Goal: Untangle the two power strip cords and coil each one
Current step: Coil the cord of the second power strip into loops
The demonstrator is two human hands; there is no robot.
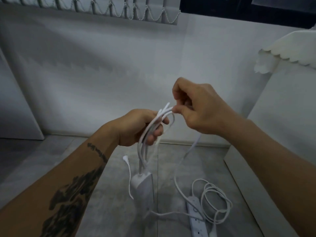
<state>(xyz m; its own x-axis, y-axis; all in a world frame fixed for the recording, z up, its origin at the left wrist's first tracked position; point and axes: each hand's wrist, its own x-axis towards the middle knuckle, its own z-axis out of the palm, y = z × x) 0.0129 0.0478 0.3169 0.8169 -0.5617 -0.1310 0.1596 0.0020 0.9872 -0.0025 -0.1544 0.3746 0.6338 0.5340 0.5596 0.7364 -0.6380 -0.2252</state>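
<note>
My left hand (136, 127) grips a bundle of white cord loops (150, 129) held up in the air. One white power strip (144, 189) dangles from that bundle, and a white plug (125, 158) hangs beside it. My right hand (196, 106) pinches a strand of the same white cord at the top of the bundle. From there the strand runs down in a long slack curve (181, 166) toward the floor. A second white power strip (196, 218) lies on the grey floor at the lower right, with its cord in loose loops (215, 200) next to it.
A white wall (102, 74) stands ahead, with vertical blinds (119, 9) above. A white cabinet (282, 100) with a scalloped trim rises on the right. A white panel (17, 108) leans at the left. The floor (111, 194) is grey.
</note>
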